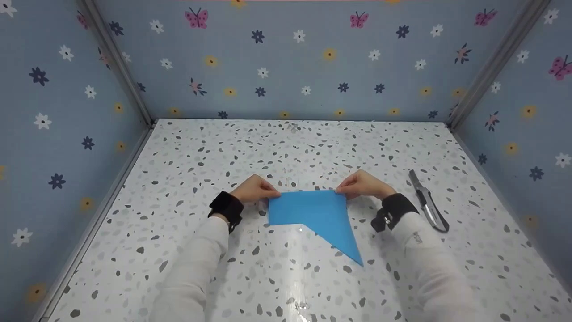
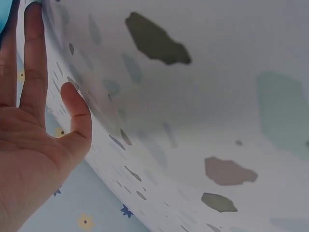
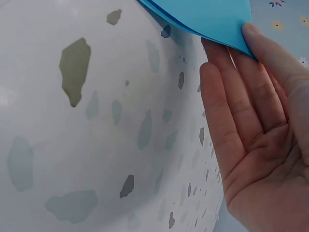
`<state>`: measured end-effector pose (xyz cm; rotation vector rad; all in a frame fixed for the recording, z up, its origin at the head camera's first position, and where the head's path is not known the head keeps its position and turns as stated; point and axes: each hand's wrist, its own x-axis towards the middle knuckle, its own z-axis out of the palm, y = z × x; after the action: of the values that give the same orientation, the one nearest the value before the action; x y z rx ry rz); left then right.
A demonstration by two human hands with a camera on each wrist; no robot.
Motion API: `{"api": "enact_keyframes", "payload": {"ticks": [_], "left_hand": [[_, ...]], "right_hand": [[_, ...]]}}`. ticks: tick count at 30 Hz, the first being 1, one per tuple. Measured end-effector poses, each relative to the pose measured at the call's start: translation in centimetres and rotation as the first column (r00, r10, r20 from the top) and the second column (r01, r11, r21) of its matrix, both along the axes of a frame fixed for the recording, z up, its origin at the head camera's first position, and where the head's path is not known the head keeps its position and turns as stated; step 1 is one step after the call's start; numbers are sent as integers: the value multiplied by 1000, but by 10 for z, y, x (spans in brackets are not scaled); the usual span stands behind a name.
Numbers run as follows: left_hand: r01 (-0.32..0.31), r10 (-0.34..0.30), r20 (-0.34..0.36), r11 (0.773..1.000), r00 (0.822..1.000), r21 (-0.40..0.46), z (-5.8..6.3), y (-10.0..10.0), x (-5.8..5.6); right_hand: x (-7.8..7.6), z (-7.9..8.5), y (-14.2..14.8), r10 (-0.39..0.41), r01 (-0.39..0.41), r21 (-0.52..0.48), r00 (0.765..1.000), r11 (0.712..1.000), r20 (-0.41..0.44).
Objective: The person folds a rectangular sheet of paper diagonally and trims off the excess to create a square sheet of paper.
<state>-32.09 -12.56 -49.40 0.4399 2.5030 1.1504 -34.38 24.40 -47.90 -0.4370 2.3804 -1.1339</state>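
A folded sheet of blue paper (image 1: 313, 208) is held over the table's middle, with a straight upper edge and a long point slanting down to the right. My left hand (image 1: 257, 189) pinches its upper left corner between thumb and fingers. At the upper right corner, my right hand (image 1: 363, 184) pinches it the same way. The right wrist view shows the paper's layered edge (image 3: 203, 19), the thumb on top and fingers beneath. In the left wrist view only a sliver of blue shows beside the left hand (image 2: 38, 125); its grip is mostly cut off there.
A utility knife (image 1: 428, 201) with a grey and black body lies on the table to the right of my right wrist. The speckled white table (image 1: 286, 152) meets flowered blue panels (image 1: 286, 58) at the back and both sides.
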Motion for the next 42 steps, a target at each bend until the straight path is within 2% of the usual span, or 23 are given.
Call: {"api": "enact_keyframes", "payload": {"ticks": [6,16,24,33,36,40,42], "left_hand": [[1,-1,5,1000,1000,2,-2,-4,-1],[88,-89,6,996,996,11,2,-7,0],[-4,4,-17,1000,1000,-9,2,-7,-1],[-137,134,-60,989,989,-57,2,-5,-5],[-138,134,-56,988,989,-65,1,-5,-6],[-98,96,-43,995,994,-38,0,-5,-6],[-99,97,-41,994,994,-41,-1,-4,-6]], "right_hand": [[3,2,0,-15,14,9,1000,1000,4],[1,1,0,-12,13,50,1000,999,-9],[0,1,1,19,-19,50,1000,999,-4],[1,-1,-1,-23,24,51,1000,998,-7],[1,-3,-3,-26,27,53,999,998,-20],[1,-4,-5,-30,33,67,999,997,-44],[1,-4,-6,-39,43,74,998,996,-50]]}}
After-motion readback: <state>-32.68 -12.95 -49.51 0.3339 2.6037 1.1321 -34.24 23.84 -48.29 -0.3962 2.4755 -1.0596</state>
